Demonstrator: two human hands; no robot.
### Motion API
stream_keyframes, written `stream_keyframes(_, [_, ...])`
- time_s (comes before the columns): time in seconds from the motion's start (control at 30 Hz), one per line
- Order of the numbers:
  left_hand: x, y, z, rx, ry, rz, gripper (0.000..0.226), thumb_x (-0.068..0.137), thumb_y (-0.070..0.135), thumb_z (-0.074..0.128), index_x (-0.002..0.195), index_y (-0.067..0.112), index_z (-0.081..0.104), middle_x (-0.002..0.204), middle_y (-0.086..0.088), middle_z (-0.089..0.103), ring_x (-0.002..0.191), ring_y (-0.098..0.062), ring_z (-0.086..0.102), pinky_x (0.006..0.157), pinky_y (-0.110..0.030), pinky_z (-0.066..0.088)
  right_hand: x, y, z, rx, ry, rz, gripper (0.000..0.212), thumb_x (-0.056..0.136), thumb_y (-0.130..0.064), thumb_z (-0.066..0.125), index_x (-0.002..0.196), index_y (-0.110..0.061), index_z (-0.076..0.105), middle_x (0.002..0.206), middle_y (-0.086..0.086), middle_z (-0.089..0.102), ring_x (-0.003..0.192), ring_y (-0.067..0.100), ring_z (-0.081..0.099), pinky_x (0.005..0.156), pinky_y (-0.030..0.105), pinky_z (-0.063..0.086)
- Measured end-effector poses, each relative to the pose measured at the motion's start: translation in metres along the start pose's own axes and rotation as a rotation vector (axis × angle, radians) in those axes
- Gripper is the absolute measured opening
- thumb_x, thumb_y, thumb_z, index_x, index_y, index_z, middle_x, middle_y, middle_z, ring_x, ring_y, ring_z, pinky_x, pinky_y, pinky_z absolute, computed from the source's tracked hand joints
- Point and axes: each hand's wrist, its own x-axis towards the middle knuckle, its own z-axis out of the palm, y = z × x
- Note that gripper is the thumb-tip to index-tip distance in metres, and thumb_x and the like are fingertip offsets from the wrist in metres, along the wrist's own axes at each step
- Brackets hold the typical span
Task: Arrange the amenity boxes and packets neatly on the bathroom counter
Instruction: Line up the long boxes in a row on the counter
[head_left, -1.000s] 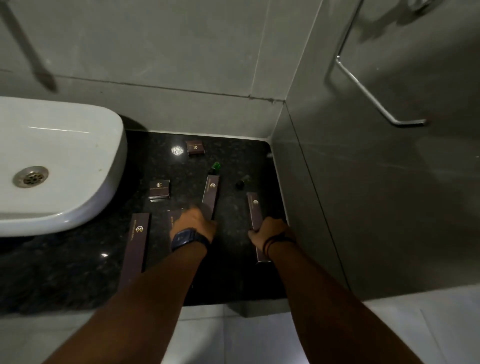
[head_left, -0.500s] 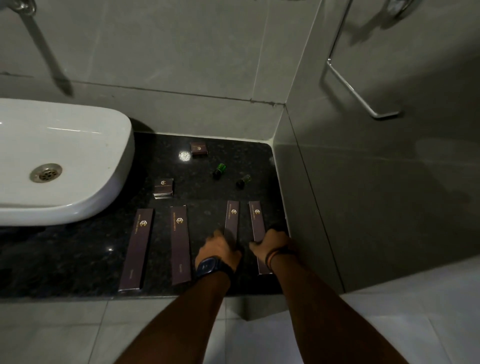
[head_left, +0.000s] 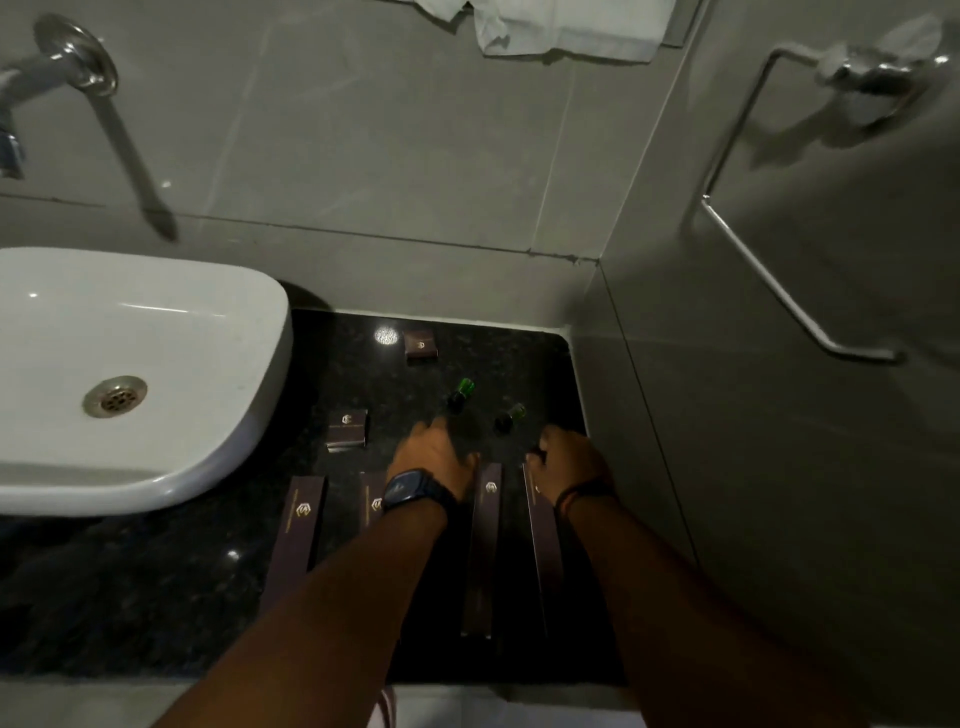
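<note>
Grey tiled walls (head_left: 395, 135) meet in a corner behind a black speckled stone worktop (head_left: 156, 597). A white basin (head_left: 156, 332) with a metal drain (head_left: 115, 396) sits on the worktop's left part; a wall tap (head_left: 78, 62) stands above it, a metal towel rail (head_left: 779, 291) is fixed to the right wall, and white cloth (head_left: 566, 26) hangs at the top edge.

Four long dark brown amenity boxes lie side by side, roughly parallel, along the front of the worktop: the far-left long box (head_left: 298, 530), the second long box (head_left: 371, 501) mostly hidden under the left forearm, the third long box (head_left: 485, 545), and the far-right long box (head_left: 540, 535). Each visible face bears a small gold hexagonal emblem; any lettering is too small to read.

The left hand (head_left: 434, 457), with a dark watch (head_left: 410, 491) at the wrist, reaches palm down, fingers loosely spread, holding nothing. The right hand (head_left: 566, 460), wearing a dark wristband (head_left: 584, 493), curls over the far end of the far-right long box; whether it grips cannot be told.

Behind lie two small emblem-marked boxes, the left small box (head_left: 348, 428) near the basin and the back small box (head_left: 421, 344) by the wall, and two small green bottles: the left bottle (head_left: 460, 394) and the right bottle (head_left: 510, 417).
</note>
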Motion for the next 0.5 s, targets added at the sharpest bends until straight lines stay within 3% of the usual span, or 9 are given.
stream_keyframes(0.1, [0.043,-0.001,0.005,-0.046,-0.017,0.031,0.050,0.074,0.034,0.072,0.117,0.016,0.056,0.115,-0.016,0.061,0.103,-0.036,0.059,0.085,-0.040,0.050,0.033,-0.006,0.007,0.051,-0.019,-0.105,0.019,0.088,-0.015,0.053,0.106,-0.010,0.059,0.111,0.016,0.054,0.101,0.034,0.056,0.084,0.034,0.045])
stream_keyframes(0.2, [0.085,-0.002,0.016,-0.052,-0.066,0.042,0.051,0.073,0.036,0.071,0.117,0.015,0.055,0.115,-0.017,0.059,0.103,-0.039,0.057,0.086,-0.042,0.050,0.070,-0.017,0.013,0.134,-0.099,-0.059,0.021,0.089,-0.018,0.053,0.107,-0.010,0.061,0.108,0.014,0.054,0.102,0.035,0.054,0.082,0.036,0.046])
stream_keyframes(0.27, [0.106,-0.002,0.025,-0.012,-0.105,0.044,0.053,0.076,0.036,0.068,0.121,0.014,0.050,0.119,-0.018,0.055,0.106,-0.041,0.054,0.088,-0.043,0.047,0.090,-0.021,0.019,0.040,-0.165,-0.070,0.029,0.093,-0.019,0.050,0.119,-0.009,0.057,0.123,0.018,0.052,0.113,0.037,0.050,0.093,0.045,0.045])
stream_keyframes(0.33, [0.124,-0.003,0.033,0.035,-0.140,0.053,0.054,0.078,0.035,0.065,0.124,0.013,0.046,0.124,-0.019,0.052,0.109,-0.041,0.051,0.091,-0.043,0.045,0.107,-0.021,0.027,-0.075,-0.222,-0.098,0.032,0.095,-0.018,0.047,0.126,-0.012,0.054,0.133,0.016,0.046,0.119,0.037,0.045,0.097,0.043,0.041])
stream_keyframes(0.4, [0.138,-0.003,0.040,0.077,-0.170,0.080,0.051,0.080,0.033,0.064,0.124,0.013,0.046,0.124,-0.018,0.053,0.109,-0.040,0.050,0.093,-0.043,0.044,0.118,-0.020,0.032,-0.196,-0.249,-0.151,0.034,0.094,-0.012,0.045,0.128,-0.013,0.053,0.134,0.016,0.044,0.119,0.036,0.044,0.095,0.039,0.040])
stream_keyframes(0.5, [0.147,-0.004,0.043,0.085,-0.148,0.151,0.034,0.083,0.028,0.059,0.113,0.012,0.054,0.113,-0.017,0.061,0.102,-0.037,0.057,0.085,-0.041,0.049,0.122,-0.018,0.035,-0.196,-0.219,-0.186,0.036,0.093,-0.007,0.046,0.127,-0.012,0.054,0.130,0.019,0.046,0.117,0.035,0.046,0.094,0.038,0.042])
